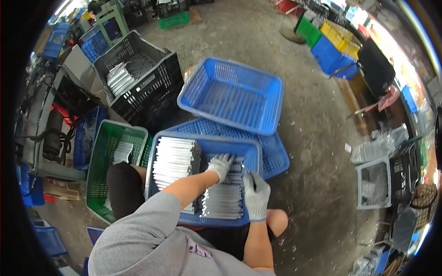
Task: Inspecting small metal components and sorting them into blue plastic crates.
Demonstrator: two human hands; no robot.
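In front of me stands a blue plastic basket [252, 146] holding silvery metal strips. A tall stack of strips [174, 161] fills its left side, and a lower row of strips [223, 202] lies at its right front. My left hand [220, 167], in a pale knitted glove, rests on strips in the right half with its fingers stretched out. My right hand [257, 195], gloved too, is at the basket's right side by the strip ends. Its fingers are drawn together; whatever is between the tips is too small to make out.
An empty blue basket [277, 103] sits behind, overlapping another blue basket [281, 158] beneath. A black crate [159, 85] with metal strips stands at the far left. A green basket [94, 184] with strips is beside my left knee. Machinery [53, 138] lines the left; a chair [376, 66] stands right.
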